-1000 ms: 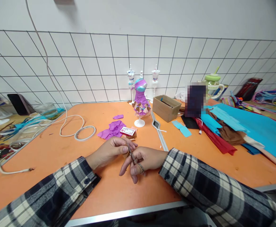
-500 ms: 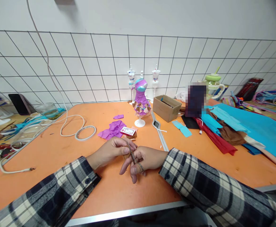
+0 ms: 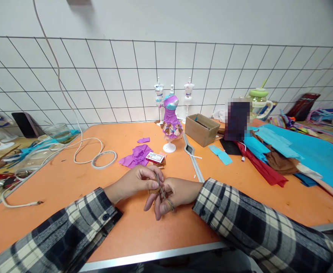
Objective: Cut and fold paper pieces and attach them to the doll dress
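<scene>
My right hand (image 3: pixel 173 193) is closed on a small pair of scissors (image 3: pixel 161 188), one finger loop showing by the thumb. The blades point up and away, close to the fingertips of my left hand (image 3: pixel 139 181). That hand is pinched on a small brown piece (image 3: pixel 153 191), mostly hidden by my fingers; its material is hard to make out. Just beyond my hands lie a red-and-white small box (image 3: pixel 155 157) and crumpled purple crepe paper (image 3: pixel 138 156). Farther back stands a mini dress form (image 3: pixel 170 113) in a purple dress with a brown ruffled hem.
Two white dress forms (image 3: pixel 188 93) stand by the tiled wall. A cardboard box (image 3: pixel 202 129) is right of centre, near a grey zipper strip (image 3: pixel 193 159). Coloured paper sheets (image 3: pixel 277 146) cover the right side. A tape roll (image 3: pixel 104 159) and white cable (image 3: pixel 21 205) lie left.
The scissor blades have tilted slightly more upright and my right fingers have drawn in a little. Both hands stay in nearly the same place, and the view has shifted very slightly.
</scene>
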{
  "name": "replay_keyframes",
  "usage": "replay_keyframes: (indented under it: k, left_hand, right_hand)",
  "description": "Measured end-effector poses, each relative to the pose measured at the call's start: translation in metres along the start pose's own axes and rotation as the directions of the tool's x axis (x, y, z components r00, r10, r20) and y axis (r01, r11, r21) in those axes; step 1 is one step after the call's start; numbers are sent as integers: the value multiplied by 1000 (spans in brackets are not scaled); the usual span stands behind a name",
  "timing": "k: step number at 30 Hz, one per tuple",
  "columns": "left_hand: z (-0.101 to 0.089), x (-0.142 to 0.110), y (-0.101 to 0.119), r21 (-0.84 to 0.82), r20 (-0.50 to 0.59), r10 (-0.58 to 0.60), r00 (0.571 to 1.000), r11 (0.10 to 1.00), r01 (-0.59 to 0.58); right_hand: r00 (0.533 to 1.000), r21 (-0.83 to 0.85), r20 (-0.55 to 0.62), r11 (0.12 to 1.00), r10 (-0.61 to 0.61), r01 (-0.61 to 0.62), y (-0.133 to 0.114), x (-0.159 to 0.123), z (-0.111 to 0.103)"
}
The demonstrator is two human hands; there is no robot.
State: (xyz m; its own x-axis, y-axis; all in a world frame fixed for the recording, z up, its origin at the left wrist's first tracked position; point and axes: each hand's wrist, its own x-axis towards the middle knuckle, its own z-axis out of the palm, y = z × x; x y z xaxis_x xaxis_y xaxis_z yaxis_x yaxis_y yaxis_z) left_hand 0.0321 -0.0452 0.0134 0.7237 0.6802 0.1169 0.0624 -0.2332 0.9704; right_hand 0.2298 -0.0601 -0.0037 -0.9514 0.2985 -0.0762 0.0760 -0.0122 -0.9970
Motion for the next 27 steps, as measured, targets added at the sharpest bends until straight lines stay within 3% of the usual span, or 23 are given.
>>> replay_keyframes:
  k: [15, 22, 27]
  left_hand:
    - [1, 0, 0, 13, -15, -7, 1000, 1000, 8]
    - [-3, 1, -1, 57, -38, -9, 999, 998, 11]
    - [0, 1, 1, 55, -14, 8, 1000, 998, -7]
  right_hand:
    - [1000, 63, 21, 998, 9, -10, -3, 0, -1]
    - [999, 158, -48, 987, 23, -15, 0, 2, -4]
    - [998, 113, -47, 993, 48, -42, 2, 2, -1]
